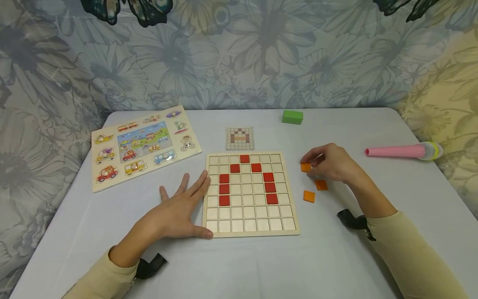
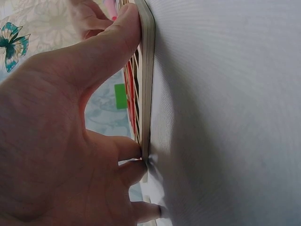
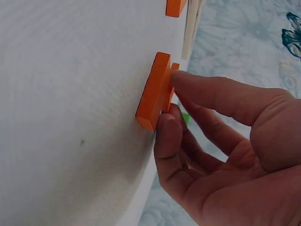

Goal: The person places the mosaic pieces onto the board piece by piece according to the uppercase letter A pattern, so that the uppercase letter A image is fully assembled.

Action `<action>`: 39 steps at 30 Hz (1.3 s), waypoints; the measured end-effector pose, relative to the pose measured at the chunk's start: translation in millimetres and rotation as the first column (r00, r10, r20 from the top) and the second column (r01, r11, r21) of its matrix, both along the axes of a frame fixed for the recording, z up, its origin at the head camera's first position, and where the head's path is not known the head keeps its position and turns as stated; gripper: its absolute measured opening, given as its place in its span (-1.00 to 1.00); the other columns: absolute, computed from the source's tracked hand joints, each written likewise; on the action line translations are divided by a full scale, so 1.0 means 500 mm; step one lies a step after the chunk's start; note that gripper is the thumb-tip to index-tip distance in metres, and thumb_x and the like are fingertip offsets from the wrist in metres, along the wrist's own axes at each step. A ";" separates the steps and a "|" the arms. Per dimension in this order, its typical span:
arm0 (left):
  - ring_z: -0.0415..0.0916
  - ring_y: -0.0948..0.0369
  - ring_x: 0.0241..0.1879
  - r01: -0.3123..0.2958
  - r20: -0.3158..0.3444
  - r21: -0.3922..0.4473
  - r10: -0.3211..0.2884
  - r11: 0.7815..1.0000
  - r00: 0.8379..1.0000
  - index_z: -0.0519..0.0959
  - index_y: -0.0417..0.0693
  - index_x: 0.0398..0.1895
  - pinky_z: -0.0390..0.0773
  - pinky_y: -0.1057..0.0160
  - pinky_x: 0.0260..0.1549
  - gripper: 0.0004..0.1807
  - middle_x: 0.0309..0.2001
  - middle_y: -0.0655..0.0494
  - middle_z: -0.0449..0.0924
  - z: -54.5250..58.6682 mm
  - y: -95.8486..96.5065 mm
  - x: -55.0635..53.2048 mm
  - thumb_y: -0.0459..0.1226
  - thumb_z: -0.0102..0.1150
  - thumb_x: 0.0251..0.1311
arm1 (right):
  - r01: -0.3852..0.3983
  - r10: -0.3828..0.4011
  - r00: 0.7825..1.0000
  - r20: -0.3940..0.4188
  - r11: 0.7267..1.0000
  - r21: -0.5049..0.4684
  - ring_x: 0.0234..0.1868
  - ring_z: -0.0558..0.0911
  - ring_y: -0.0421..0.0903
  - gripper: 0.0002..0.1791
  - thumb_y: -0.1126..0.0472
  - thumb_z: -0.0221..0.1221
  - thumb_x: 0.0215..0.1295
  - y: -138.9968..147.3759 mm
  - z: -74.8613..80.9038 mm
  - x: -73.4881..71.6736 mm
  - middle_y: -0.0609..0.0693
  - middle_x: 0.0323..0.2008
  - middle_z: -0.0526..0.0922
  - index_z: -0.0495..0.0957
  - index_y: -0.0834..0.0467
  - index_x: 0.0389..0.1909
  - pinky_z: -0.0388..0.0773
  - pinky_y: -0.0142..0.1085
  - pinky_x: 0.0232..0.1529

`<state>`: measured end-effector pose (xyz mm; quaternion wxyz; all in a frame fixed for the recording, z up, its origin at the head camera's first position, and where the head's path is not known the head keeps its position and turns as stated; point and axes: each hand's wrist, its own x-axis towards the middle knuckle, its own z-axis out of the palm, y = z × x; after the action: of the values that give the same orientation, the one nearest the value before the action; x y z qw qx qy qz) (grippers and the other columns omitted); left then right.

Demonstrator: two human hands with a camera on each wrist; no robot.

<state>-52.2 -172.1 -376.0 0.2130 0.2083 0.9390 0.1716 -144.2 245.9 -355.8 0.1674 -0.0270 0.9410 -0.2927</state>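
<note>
A wooden grid board (image 1: pixel 249 234) lies flat, with several red tiles (image 1: pixel 224 189) in its squares forming a pointed arch. My left hand (image 1: pixel 175 216) rests at its left side, fingers spread, the thumb at the near left corner and fingertips on the left edge. To the right of the board, my right hand (image 1: pixel 332 164) pinches an orange tile (image 1: pixel 305 167) between thumb and fingers, low over the table. Two more orange tiles lie nearby: one (image 1: pixel 321 185) just below the hand, seen large as an orange tile (image 3: pixel 154 92) in the right wrist view, and another (image 1: pixel 308 196) nearer the board.
Behind the board lies a small pattern card (image 1: pixel 240 138) showing a coloured grid. A vehicle puzzle board (image 1: pixel 145 141) sits at the back left. A green block (image 1: pixel 292 117) stands near the back edge, and a pink toy microphone (image 1: pixel 399 151) lies at the right.
</note>
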 end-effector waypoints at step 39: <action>-0.42 -0.29 0.66 -0.002 0.007 0.000 0.002 1.000 1.000 -0.14 0.07 0.73 -0.37 -0.84 0.08 0.48 0.73 0.22 -0.38 0.003 0.002 -0.001 0.39 0.50 -0.15 | -0.049 0.047 0.998 -0.046 0.998 -0.044 -0.06 0.66 0.02 -0.71 0.32 0.44 0.17 -0.057 0.037 0.029 0.05 -0.06 0.79 0.81 0.07 -0.07 0.57 -0.23 -0.17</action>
<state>-52.7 -171.0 -374.6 0.2159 0.2066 0.9386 0.1726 -129.5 217.3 -337.1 0.1525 -0.0601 0.9369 -0.3088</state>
